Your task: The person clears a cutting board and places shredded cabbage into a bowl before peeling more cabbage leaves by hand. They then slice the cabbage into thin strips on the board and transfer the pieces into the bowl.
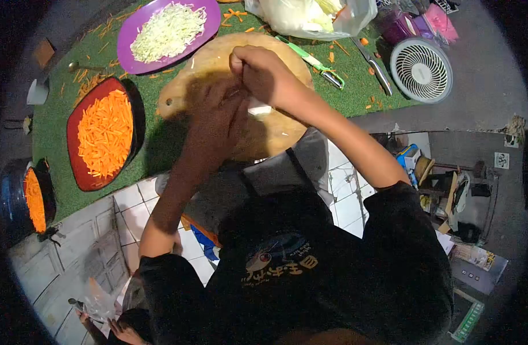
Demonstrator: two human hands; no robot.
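Both my hands are close together over the round wooden cutting board (pixel 275 138). My right hand (pixel 261 72) is closed, its fingers curled in; what it holds, if anything, is hidden. Just beside and below it, my left hand (pixel 223 106) lies in dark shadow with its fingers bent toward the right one, their grip hidden. A small white piece (pixel 259 108) shows on the board under my right wrist. Thin pale shreds are scattered over the wood.
Left of the board are a purple plate (pixel 126 43) of shredded cabbage and a red bowl (pixel 74 135) of carrot strips. A green peeler (pixel 310 60), a knife (pixel 376 69), a bagged cabbage (pixel 310 17) and a small fan (pixel 422 70) lie beyond and right. Another person's hands (pixel 123 332) show at lower left.
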